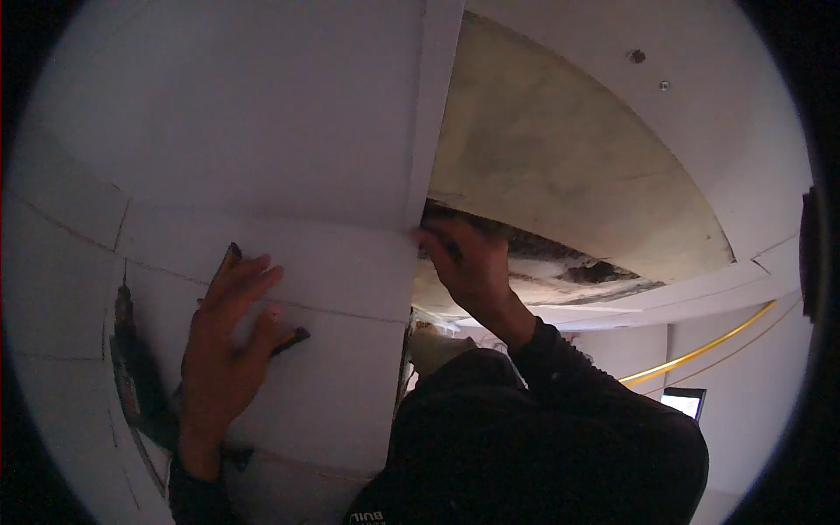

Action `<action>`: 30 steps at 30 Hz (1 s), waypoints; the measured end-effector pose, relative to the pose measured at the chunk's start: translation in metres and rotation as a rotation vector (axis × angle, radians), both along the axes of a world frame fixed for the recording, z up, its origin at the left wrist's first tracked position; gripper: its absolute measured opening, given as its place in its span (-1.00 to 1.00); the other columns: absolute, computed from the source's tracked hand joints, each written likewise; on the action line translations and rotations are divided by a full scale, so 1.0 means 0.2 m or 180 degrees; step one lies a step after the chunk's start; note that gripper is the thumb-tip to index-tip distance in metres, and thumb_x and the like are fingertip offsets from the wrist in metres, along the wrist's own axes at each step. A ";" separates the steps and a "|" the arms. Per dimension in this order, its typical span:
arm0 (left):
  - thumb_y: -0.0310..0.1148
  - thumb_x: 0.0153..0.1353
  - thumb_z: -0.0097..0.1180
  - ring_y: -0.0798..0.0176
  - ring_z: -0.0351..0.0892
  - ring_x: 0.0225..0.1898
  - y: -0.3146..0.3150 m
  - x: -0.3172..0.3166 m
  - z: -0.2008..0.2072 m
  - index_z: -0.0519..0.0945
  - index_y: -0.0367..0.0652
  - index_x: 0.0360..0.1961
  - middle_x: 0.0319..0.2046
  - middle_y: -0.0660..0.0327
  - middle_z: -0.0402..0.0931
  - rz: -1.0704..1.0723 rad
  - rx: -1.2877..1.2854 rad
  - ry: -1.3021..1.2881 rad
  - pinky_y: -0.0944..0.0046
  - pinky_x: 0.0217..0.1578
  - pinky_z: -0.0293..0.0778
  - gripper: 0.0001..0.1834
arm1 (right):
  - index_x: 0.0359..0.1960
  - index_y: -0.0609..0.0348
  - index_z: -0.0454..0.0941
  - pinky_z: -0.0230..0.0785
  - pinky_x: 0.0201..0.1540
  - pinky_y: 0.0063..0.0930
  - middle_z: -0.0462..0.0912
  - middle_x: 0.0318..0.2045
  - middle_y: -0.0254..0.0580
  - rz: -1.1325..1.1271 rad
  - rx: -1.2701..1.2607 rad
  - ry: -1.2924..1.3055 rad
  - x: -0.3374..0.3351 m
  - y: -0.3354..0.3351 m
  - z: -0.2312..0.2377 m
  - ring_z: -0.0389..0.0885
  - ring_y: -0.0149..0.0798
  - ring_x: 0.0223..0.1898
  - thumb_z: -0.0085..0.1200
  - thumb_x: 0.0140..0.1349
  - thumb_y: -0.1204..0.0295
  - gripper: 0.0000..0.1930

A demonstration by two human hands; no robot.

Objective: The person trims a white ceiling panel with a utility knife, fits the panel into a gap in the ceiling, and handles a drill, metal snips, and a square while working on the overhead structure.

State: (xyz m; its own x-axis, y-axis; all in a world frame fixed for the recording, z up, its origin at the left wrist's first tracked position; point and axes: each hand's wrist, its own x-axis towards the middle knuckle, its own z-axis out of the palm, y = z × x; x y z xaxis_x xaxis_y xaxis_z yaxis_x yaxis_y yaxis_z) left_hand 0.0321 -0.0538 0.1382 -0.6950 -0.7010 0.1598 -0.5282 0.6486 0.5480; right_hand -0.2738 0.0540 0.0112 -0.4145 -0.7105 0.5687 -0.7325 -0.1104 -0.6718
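The left hand (226, 354) was spread, with the thumb standing apart from the fingers. A dark-and-orange piece (231, 254) projected beyond its fingers, and a dark piece (291, 340) projected beside its thumb. Whether these belonged to one tool, and whether the hand bore on them or passed above them, could not be determined.

The right hand (475, 262) was bent, fingers curled, with its fingertips at the right edge of the pale panel (341, 262). Whether the fingertips pinched anything could not be determined.

The pale panel extended beneath the left hand. Its surface was smooth and matt, marked with thin dark lines, some crossing near its left side. To the left of the left hand lay a dark power drill (136, 376), its slender bit directed toward the top of the view. A narrow pale strip (437, 114) ran upward from the right hand.

Right of this strip stood a tan, faintly mottled surface (569, 149). Along its lower edge ran a dark, rough-sided gap (534, 241), adjoining the right hand.

Farther out, the room was dim. At the right, a yellow hose (700, 353) curved across a pale background, with a lit screen (684, 402) below it. At the upper right, a dark round spot (637, 57) marked another pale surface (700, 140).
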 end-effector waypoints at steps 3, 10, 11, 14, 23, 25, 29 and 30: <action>-0.43 0.38 0.32 -0.16 0.44 0.52 0.00 -0.01 -0.02 0.70 -0.17 0.29 0.37 -0.03 0.61 -0.0072 -0.0063 -0.0130 -0.08 0.56 0.22 -0.56 | -0.03 0.13 0.74 0.68 -0.26 -0.13 0.80 -0.33 -0.01 0.0003 0.0053 0.0178 -0.03 0.00 -0.02 0.84 -0.03 -0.37 0.42 0.42 0.27 -0.75; -0.43 0.39 0.30 -0.19 0.58 0.35 0.00 -0.12 -0.03 0.70 -0.21 0.23 0.24 -0.05 0.68 -0.0432 -0.0770 -0.0044 -0.11 0.41 0.42 -0.60 | -0.02 0.18 0.77 0.69 -0.23 -0.30 0.85 -0.29 -0.11 0.0102 0.0389 -0.0344 0.00 0.03 0.01 0.85 -0.12 -0.35 0.44 0.41 0.35 -0.77; -0.40 0.42 0.27 -0.21 0.64 0.25 -0.03 -0.16 -0.05 0.73 -0.24 0.15 0.14 -0.07 0.72 -0.0518 -0.0825 0.0103 -0.11 0.33 0.50 -0.68 | -0.02 0.19 0.77 0.69 -0.20 -0.29 0.85 -0.29 -0.09 0.0039 0.0487 -0.0299 0.00 0.03 0.01 0.86 -0.10 -0.34 0.43 0.41 0.35 -0.77; -0.25 0.51 0.19 -0.20 0.75 0.01 -0.14 -0.29 -0.08 0.77 -0.26 -0.10 -0.09 -0.09 0.77 -0.0336 -0.1224 -0.0476 -0.14 0.11 0.62 -0.72 | -0.04 0.19 0.77 0.70 -0.22 -0.25 0.84 -0.31 -0.06 -0.0071 0.0551 0.0355 -0.01 0.03 0.04 0.86 -0.06 -0.34 0.42 0.41 0.36 -0.79; -0.01 0.51 0.20 -0.10 0.77 -0.41 -0.27 -0.47 -0.17 0.77 -0.12 -0.42 -0.44 0.06 0.73 0.0091 -0.1903 -0.1040 -0.05 -0.36 0.67 -0.54 | -0.07 0.16 0.78 0.63 -0.31 -0.19 0.80 -0.34 -0.02 -0.0173 0.0150 0.0513 -0.02 0.00 -0.02 0.81 -0.01 -0.41 0.38 0.43 0.36 -0.83; 0.00 0.51 0.21 -0.08 0.77 -0.41 -0.28 -0.47 -0.18 0.77 -0.10 -0.41 -0.43 0.08 0.73 0.0033 -0.1938 -0.0875 -0.04 -0.37 0.66 -0.55 | -0.07 0.17 0.78 0.63 -0.31 -0.18 0.80 -0.35 -0.02 -0.0218 0.0195 0.0408 0.01 -0.01 -0.02 0.81 -0.01 -0.41 0.38 0.43 0.35 -0.82; -0.01 0.49 0.25 -0.01 0.76 -0.43 -0.30 -0.45 -0.23 0.77 -0.07 -0.41 -0.43 0.14 0.73 0.0005 -0.2147 -0.0451 0.00 -0.41 0.64 -0.59 | -0.05 0.18 0.76 0.63 -0.31 -0.18 0.80 -0.33 0.02 -0.0069 0.0370 0.0037 0.03 0.02 0.02 0.81 0.00 -0.40 0.36 0.45 0.33 -0.80; -0.01 0.49 0.25 -0.01 0.76 -0.43 -0.30 -0.44 -0.23 0.77 -0.07 -0.41 -0.43 0.14 0.73 -0.0025 -0.2162 -0.0469 0.00 -0.41 0.64 -0.59 | -0.05 0.18 0.76 0.63 -0.31 -0.18 0.80 -0.33 0.02 -0.0090 0.0358 0.0009 0.03 0.03 0.01 0.81 0.00 -0.40 0.36 0.45 0.33 -0.80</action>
State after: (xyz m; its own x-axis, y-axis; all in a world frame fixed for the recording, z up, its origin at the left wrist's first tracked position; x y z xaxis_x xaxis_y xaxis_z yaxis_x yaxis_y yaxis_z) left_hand -0.0566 -0.1131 0.0917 -0.7478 -0.4740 0.4649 -0.5599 0.8266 -0.0578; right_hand -0.2687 0.0607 0.0137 -0.4339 -0.7578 0.4873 -0.7361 -0.0138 -0.6768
